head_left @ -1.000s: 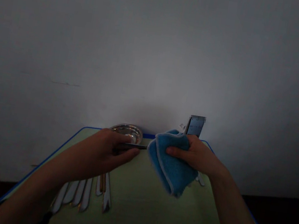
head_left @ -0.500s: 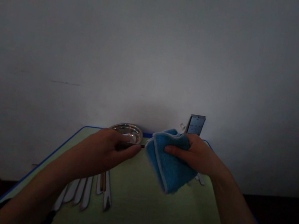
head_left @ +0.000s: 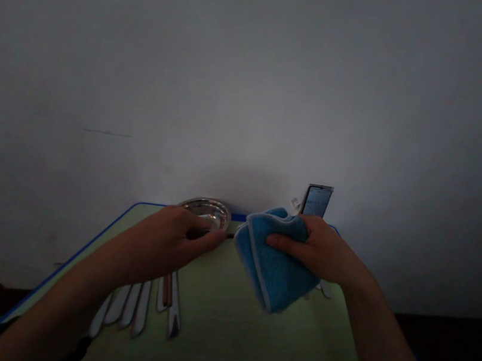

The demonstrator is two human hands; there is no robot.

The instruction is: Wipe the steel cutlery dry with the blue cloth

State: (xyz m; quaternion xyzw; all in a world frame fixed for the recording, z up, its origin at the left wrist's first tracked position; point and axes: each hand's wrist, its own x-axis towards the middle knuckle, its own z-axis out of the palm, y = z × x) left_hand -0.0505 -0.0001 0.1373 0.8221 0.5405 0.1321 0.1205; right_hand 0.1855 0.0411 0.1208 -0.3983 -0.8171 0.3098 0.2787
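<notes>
My left hand (head_left: 175, 243) is closed around a thin dark utensil (head_left: 229, 235); only its tip shows past my fingers, pointing right. My right hand (head_left: 319, 249) grips a folded blue cloth (head_left: 272, 260) with pale edging, held just above the table and almost touching that tip. Both hands hover over the far part of a pale green table (head_left: 227, 335) with a blue rim.
A shiny metal bowl (head_left: 207, 210) stands at the table's far edge behind my left hand. Several pieces of cutlery (head_left: 140, 307) lie side by side under my left forearm. A phone (head_left: 317, 200) leans upright against the grey wall at the back right.
The utensil has slid back into my left hand, so less of its tip shows. The cloth in my right hand has risen slightly and shifted left.
</notes>
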